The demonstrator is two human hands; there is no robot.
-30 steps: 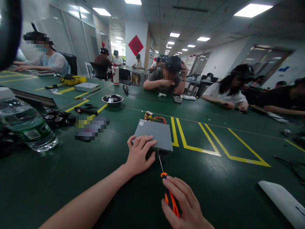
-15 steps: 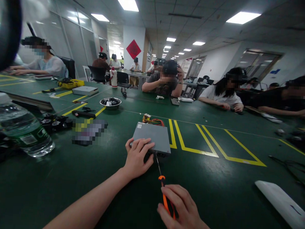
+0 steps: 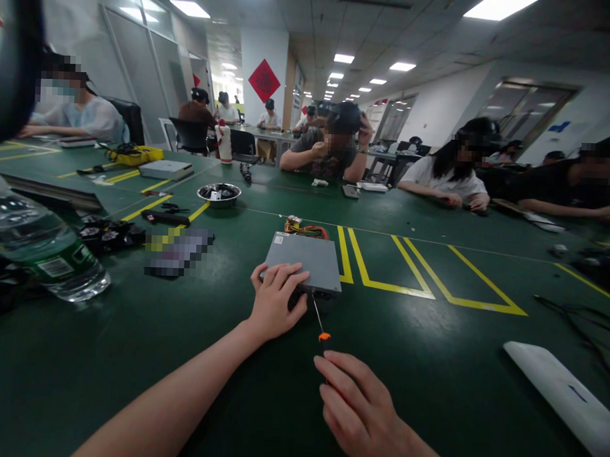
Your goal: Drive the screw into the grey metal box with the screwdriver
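Note:
A grey computer power supply (image 3: 307, 255) lies flat on the green table, its bundle of coloured cables (image 3: 305, 228) at the far side. My left hand (image 3: 277, 301) grips its near left part, with the fingers over the top and the thumb at the front side. In my right hand (image 3: 356, 403) is a screwdriver (image 3: 324, 337) with an orange and black handle, mostly hidden by the fingers. Its thin shaft points at the front side of the power supply, and the tip meets that side near the thumb. What the tip touches is too small to make out.
Left of me are a water bottle (image 3: 44, 246), a pixelated flat object (image 3: 179, 252) and a metal bowl (image 3: 219, 195) of small parts. A white slab-like object (image 3: 559, 397) and black cables (image 3: 582, 325) lie to the right. Several people sit around the table.
My right hand's fingers have shifted on the screwdriver handle and now cover more of it. My left hand and the power supply keep their places; the whole view has tilted slightly.

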